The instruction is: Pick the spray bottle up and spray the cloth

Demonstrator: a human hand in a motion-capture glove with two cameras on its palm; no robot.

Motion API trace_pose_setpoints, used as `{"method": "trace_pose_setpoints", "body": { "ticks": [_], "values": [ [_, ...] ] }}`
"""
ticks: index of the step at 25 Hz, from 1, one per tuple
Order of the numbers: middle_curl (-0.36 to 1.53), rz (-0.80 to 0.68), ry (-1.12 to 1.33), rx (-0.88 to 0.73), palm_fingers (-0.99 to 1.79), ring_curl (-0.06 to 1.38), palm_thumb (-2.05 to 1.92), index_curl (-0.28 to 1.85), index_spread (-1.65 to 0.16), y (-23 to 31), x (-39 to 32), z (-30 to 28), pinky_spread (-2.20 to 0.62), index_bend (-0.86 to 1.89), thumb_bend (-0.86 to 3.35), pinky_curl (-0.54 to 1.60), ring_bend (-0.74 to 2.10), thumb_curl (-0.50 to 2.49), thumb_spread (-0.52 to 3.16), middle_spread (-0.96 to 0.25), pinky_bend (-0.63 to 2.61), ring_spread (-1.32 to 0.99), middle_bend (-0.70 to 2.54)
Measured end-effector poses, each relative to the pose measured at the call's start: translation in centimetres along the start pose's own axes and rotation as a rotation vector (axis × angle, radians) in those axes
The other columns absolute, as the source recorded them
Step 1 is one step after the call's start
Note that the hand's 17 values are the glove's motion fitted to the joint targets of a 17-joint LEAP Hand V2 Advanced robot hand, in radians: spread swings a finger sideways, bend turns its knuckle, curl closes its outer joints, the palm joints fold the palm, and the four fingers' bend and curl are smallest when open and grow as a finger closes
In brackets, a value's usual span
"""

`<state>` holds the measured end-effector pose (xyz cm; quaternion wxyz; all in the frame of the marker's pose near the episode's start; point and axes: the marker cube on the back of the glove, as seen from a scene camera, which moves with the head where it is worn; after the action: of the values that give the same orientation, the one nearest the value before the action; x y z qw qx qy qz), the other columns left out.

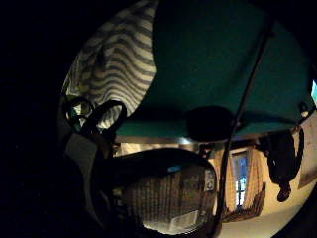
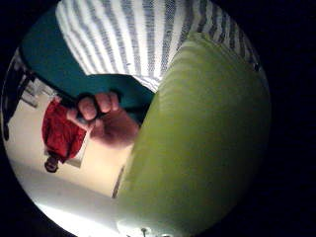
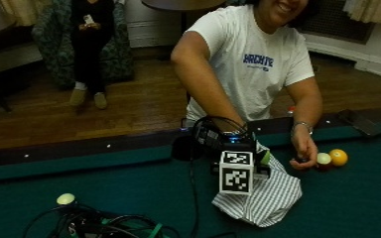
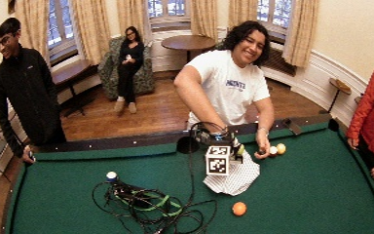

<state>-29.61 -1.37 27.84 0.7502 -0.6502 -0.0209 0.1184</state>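
Note:
In the outside view my gloved right hand (image 3: 222,140) is over the green pool table (image 3: 349,198), mostly hidden behind the rig on it. It grips a lime-green spray bottle (image 3: 264,157), of which only a sliver shows there. That bottle (image 2: 197,143) fills much of the thumb side palm view, and its printed label (image 1: 171,198) sits close in the little finger side view. A white-and-grey striped cloth (image 3: 266,196) lies crumpled on the felt just under and in front of the hand. The same cloth (image 2: 148,34) (image 1: 119,64) shows in both palm views.
The bare left hand (image 3: 304,156) rests on the felt beside a white ball (image 3: 323,158) and an orange ball (image 3: 338,157). A tangle of cables (image 4: 148,204) and a small ball (image 4: 111,175) lie near the front left. Another orange ball (image 4: 239,208) sits in front of the cloth.

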Motion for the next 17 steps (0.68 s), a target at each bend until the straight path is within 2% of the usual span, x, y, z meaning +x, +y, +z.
{"method": "trace_pose_setpoints", "body": {
  "ticks": [8, 17],
  "values": [
    [0.59, -0.018, -0.016, -0.001, 1.37, 0.50, 0.97, 0.60, -0.27, -0.2, 0.3, 0.0, -0.28, 0.39, -0.03, 0.43, 0.77, 0.80, 0.37, -0.18, 0.48, -0.21, 0.74],
    [0.58, -0.348, -0.180, 0.110, 1.37, 0.50, 0.97, 0.61, -0.27, 5.8, -2.3, -3.2, -0.28, 0.38, -0.03, 0.43, 0.77, 0.81, 0.37, -0.18, 0.48, -0.21, 0.74]
  ]
}}
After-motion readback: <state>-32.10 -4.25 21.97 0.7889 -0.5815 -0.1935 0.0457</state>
